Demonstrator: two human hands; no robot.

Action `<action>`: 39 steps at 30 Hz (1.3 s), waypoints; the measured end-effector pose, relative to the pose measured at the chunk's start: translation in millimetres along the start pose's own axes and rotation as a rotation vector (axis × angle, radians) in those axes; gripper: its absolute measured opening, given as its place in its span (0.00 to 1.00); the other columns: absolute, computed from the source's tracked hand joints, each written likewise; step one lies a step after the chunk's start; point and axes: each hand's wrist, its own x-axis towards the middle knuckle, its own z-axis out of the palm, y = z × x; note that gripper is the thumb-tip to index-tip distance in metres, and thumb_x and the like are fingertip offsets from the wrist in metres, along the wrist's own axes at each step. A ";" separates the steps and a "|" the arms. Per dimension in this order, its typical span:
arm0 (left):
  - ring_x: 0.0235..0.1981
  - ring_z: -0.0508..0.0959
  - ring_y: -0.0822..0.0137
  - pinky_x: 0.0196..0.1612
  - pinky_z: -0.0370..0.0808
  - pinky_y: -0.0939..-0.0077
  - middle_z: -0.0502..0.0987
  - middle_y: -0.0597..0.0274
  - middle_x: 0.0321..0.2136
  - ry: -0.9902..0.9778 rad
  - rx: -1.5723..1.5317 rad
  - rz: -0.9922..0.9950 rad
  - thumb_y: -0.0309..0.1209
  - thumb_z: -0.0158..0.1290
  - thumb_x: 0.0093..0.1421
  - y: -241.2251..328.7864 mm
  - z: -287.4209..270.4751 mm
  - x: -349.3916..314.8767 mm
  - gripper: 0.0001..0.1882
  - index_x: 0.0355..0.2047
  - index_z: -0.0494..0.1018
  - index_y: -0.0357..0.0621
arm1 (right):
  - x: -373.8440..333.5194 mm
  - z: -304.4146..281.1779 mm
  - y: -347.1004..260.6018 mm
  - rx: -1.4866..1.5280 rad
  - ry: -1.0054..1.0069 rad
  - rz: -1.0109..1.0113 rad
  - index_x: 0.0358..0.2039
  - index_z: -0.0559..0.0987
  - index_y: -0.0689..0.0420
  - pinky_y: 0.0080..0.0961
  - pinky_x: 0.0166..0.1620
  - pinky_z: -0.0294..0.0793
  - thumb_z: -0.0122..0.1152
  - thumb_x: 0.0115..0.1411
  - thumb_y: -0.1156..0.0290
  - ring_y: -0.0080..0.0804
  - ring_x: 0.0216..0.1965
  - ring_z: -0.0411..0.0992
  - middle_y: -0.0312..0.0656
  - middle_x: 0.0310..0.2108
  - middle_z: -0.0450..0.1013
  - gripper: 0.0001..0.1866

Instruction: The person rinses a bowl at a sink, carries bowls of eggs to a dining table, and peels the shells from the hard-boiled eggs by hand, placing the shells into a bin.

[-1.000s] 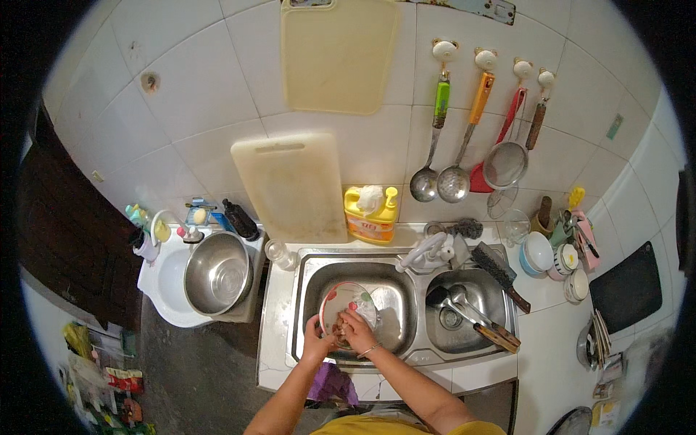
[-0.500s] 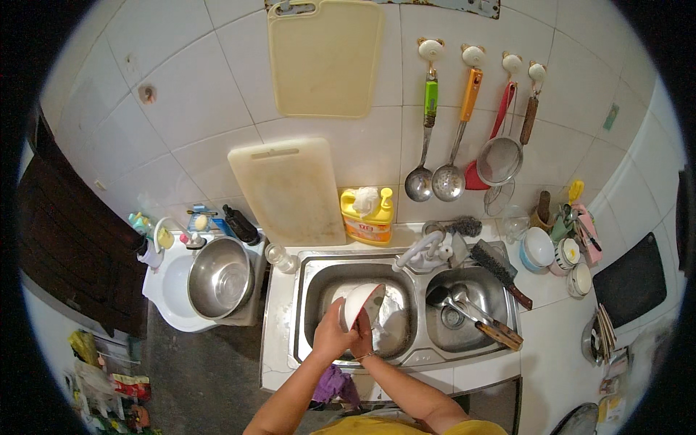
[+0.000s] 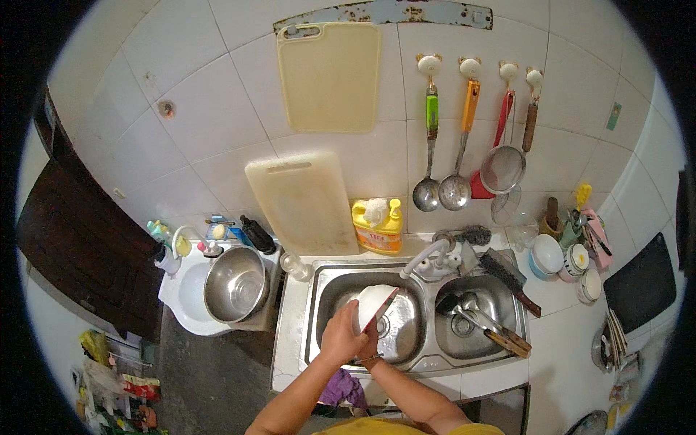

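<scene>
Two hands (image 3: pixel 342 336) clasp a white, red-rimmed bowl (image 3: pixel 372 304), tipped sideways over the steel sink (image 3: pixel 408 339).

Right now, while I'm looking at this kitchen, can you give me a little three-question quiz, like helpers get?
1. True or false: the person's left hand touches the white round bowl with a reddish rim.

2. Which colour is the handle of the leftmost hanging round metal ladle?
A) orange
B) green
C) red

3. Fill in: the big round shiny metal pot sits to the ____ of the double-basin stainless steel sink in the picture.

Key: 1 true; 2 B; 3 left.
</scene>
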 end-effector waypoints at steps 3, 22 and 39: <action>0.49 0.68 0.45 0.51 0.66 0.58 0.67 0.43 0.48 -0.013 -0.015 -0.049 0.30 0.57 0.40 -0.1 -3.0 -1.0 0.38 0.55 0.59 0.40 | 1.9 11.2 -6.5 0.059 -0.029 0.011 0.58 0.59 0.56 0.31 0.55 0.62 0.44 0.64 0.58 0.33 0.54 0.62 0.39 0.54 0.61 0.25; 0.50 0.70 0.50 0.50 0.69 0.66 0.66 0.44 0.51 0.138 -0.103 -0.127 0.27 0.57 0.41 11.0 -11.6 -6.4 0.43 0.59 0.52 0.40 | 11.5 39.1 -67.8 -0.840 -0.205 -0.372 0.58 0.58 0.58 0.27 0.57 0.57 0.47 0.62 0.70 0.29 0.56 0.58 0.39 0.56 0.59 0.24; 0.36 0.76 0.54 0.35 0.79 0.59 0.68 0.50 0.44 0.176 -1.478 -0.833 0.18 0.45 0.46 -137.8 21.2 -98.2 0.31 0.53 0.55 0.48 | -6.4 74.9 -85.7 -1.184 -0.450 -0.234 0.48 0.73 0.60 0.33 0.56 0.61 0.47 0.61 0.68 0.41 0.51 0.65 0.47 0.48 0.70 0.17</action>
